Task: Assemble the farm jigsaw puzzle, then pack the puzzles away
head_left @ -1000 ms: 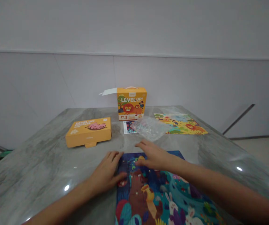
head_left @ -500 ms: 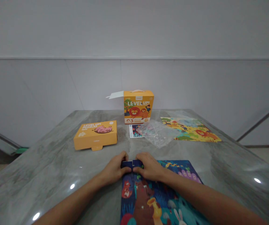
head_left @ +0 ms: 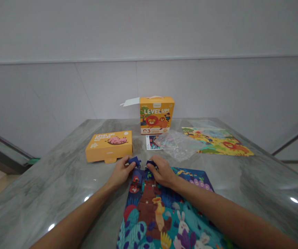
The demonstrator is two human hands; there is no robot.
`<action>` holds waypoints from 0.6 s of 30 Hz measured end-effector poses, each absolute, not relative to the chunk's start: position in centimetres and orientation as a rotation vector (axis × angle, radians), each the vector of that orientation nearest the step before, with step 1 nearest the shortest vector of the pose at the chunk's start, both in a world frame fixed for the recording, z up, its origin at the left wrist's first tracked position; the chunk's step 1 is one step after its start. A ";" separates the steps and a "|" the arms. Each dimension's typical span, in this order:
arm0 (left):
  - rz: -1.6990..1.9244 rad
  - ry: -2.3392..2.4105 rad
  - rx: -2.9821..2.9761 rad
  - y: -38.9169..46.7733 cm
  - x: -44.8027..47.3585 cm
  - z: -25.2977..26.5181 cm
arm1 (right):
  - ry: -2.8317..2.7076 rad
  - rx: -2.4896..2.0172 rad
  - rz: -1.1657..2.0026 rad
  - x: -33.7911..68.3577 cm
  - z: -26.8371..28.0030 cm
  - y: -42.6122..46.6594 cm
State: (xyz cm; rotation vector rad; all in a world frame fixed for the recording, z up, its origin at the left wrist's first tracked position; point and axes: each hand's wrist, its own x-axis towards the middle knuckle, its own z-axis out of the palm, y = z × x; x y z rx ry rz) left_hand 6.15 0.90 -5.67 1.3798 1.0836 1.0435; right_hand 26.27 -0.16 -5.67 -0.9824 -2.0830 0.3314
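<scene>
My left hand [head_left: 120,173] pinches a dark blue puzzle piece [head_left: 134,161] between thumb and fingers, just off the upper left corner of the jigsaw puzzle [head_left: 154,211]. A gap shows between that piece and the puzzle. My right hand [head_left: 163,172] is closed on the puzzle's top edge, thumb over a dark blue edge piece [head_left: 151,162] that looks lifted a little; how it joins its neighbours is partly hidden by the fingers. Several animals, among them a brown bear and white rabbits, make up the puzzle's picture. My right forearm covers part of its right side.
Beyond my hands stand a yellow-orange puzzle box [head_left: 109,147] lying flat at left and an upright carton [head_left: 156,116] with its flap open. A small picture card [head_left: 151,142], crumpled clear plastic [head_left: 178,144] and a yellow lion picture sheet [head_left: 218,141] lie to the right on the grey marbled table [head_left: 60,193].
My left hand has drawn up and left, and the corner piece in it has come apart from the puzzle. My right hand stays at the top edge. The view has shifted slightly.
</scene>
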 end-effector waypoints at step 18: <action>0.829 0.936 1.560 -1.5 8.3 -4.5 | -1.976 -0.933 0.245 26.0 -5.2 -0.2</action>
